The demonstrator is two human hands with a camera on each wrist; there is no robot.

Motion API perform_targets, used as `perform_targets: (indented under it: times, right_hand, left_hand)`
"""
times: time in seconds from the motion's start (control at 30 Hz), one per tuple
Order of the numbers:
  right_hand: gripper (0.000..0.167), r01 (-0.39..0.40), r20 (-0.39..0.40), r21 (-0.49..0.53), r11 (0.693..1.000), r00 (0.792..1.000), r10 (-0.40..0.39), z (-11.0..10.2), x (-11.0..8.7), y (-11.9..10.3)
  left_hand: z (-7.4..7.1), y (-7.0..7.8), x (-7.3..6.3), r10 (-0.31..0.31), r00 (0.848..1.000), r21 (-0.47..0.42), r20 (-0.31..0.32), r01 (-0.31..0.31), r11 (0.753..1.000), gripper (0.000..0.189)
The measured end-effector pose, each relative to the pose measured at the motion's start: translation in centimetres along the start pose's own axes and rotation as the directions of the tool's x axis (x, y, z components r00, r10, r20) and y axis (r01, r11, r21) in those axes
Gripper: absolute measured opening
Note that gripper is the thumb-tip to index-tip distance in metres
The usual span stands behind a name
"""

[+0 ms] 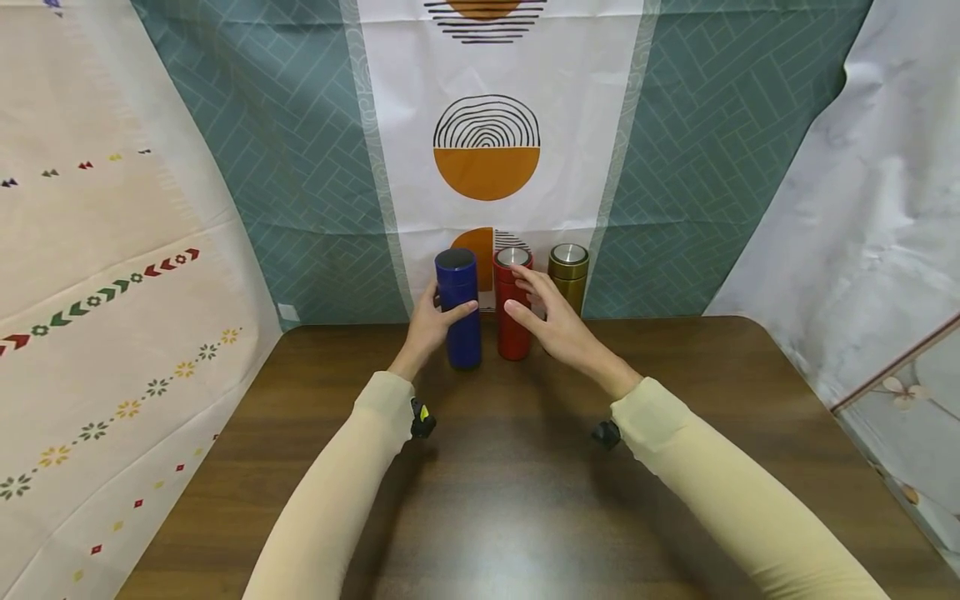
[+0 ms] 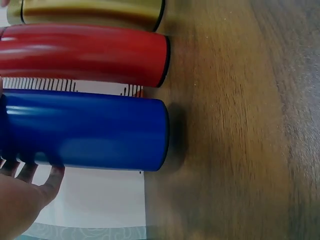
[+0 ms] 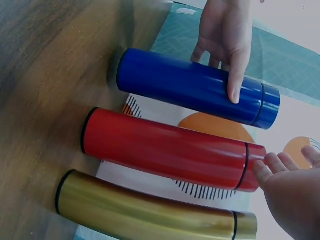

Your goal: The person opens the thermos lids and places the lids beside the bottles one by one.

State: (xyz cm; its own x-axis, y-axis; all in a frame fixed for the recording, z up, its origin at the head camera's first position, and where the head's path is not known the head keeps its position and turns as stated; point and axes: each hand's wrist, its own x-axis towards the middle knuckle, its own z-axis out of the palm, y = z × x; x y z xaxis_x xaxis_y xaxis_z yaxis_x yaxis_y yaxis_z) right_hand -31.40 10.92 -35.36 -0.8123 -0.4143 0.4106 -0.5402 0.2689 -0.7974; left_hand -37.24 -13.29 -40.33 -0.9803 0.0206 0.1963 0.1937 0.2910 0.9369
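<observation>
Glossy blue cylindrical flask [image 1: 462, 337]: upright, left end of row of three, near back of brown wood-grain table [image 1: 495, 492]. Left hand [image 1: 431, 327] grips it, thumb on near side, fingers round the other. Right hand [image 1: 561, 327] spread, thumb wide, fingertips at cap of glossy red cylindrical flask [image 1: 513, 333]; contact unclear. Glossy gold cylindrical flask [image 1: 568, 287] right of red. All capped, contents hidden; red and gold lids silver-topped.

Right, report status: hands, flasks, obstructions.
Left hand grips blue flask. Right hand near top of red flask, contact unclear. Head view: right hand partly hides gold flask.
</observation>
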Motion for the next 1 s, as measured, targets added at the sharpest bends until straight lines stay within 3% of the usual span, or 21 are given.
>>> perform_targets:
  times: [0.47, 0.77, 1.0]
  right_hand:
    - [0.063, 0.006, 0.055, -0.002, 1.000, 0.998, -0.006, -1.5, -1.0, -1.4]
    - [0.065, 0.021, 0.072, 0.008, 1.000, 0.997, -0.022, -3.0, -2.2, -1.5]
    - [0.065, 0.006, 0.089, 0.016, 1.000, 0.996, -0.007, -3.8, -3.3, -1.7]
  left_hand:
    - [0.1, 1.5, -2.2, 0.063, 0.997, -0.022, 0.048, -0.062, 0.998, 0.080]
    - [1.7, 2.8, -4.6, 0.091, 0.985, -0.104, 0.144, -0.076, 0.992, 0.075]
    - [3.2, 3.6, -6.4, 0.103, 0.967, -0.173, 0.234, -0.063, 0.983, 0.075]
